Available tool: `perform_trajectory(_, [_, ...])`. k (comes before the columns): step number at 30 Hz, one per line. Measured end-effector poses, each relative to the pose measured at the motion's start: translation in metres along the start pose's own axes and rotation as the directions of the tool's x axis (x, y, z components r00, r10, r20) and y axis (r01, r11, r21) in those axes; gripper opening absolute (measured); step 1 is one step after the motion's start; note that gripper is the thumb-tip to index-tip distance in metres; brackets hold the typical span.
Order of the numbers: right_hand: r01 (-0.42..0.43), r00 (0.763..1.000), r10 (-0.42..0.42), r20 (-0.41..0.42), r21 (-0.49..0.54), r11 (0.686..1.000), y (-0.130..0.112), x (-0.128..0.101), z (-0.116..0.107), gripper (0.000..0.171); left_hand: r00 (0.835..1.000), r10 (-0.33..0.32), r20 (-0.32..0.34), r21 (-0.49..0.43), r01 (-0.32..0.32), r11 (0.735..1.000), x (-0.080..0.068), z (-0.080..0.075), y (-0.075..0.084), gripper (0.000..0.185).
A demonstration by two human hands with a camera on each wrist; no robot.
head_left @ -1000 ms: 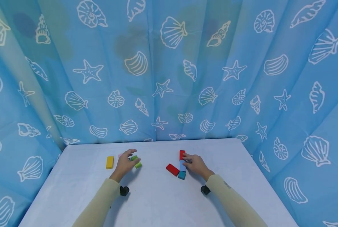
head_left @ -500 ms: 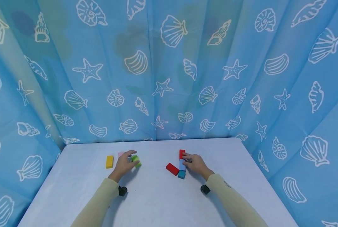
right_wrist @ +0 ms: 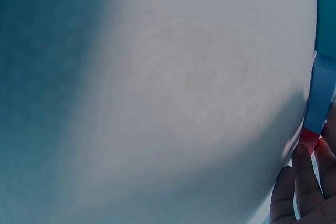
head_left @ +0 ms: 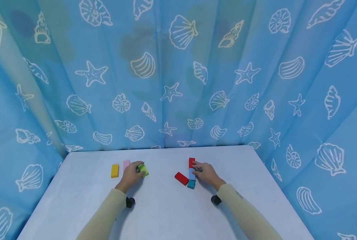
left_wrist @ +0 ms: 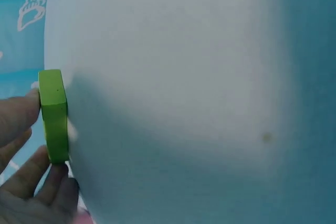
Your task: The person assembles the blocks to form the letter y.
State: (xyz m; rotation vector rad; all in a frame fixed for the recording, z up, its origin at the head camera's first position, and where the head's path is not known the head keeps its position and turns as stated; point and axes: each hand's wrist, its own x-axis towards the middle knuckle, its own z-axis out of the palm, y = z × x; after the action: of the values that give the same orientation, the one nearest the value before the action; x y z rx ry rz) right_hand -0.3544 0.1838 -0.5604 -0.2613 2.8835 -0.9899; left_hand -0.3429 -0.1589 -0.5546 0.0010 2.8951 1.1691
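Left hand (head_left: 131, 174) pinching green block (head_left: 143, 170), fingers curling round it, lifting edge off surface (head_left: 166, 213). Right hand (head_left: 206, 173) pressing fingertips (right_wrist: 304, 182) against light-blue block (head_left: 192, 174), steadying row: red block (head_left: 191, 162) behind, teal block (head_left: 191, 184) in front. Slanted red block (head_left: 181, 178), pink block (head_left: 126, 165), yellow block (head_left: 115, 170) lying apart.

matt green block (left_wrist: 54, 116), smooth white table (head_left: 166, 213) — thin cloth curtain (head_left: 178, 73)
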Motion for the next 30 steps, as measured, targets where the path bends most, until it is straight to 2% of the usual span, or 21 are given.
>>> perform_trajectory(7, [-0.026, 1.000, 0.026, 0.009, -0.007, 1.000, -0.003, 0.000, -0.001, 0.040, 1.000, -0.003, -0.010, 0.041, 0.003, 0.999, -0.001, 0.001, 0.003, 0.048])
perform_trajectory(19, [-0.024, 1.000, 0.024, 0.007, 0.015, 1.000, 0.000, 0.000, 0.001, 0.040, 1.000, 0.009, -0.020, 0.030, -0.009, 1.000, -0.001, 0.008, 0.007, 0.052])
perform_trajectory(23, [-0.033, 0.999, 0.033, 0.015, 0.013, 0.999, 0.002, 0.002, 0.003, 0.041, 1.000, -0.011, -0.029, 0.025, 0.012, 1.000, 0.000, 0.012, 0.009, 0.052])
perform_trajectory(30, [-0.025, 1.000, 0.025, 0.013, 0.013, 1.000, 0.001, 0.003, 0.001, 0.042, 0.993, -0.046, -0.104, -0.011, 0.045, 0.999, 0.003, 0.022, 0.018, 0.051])
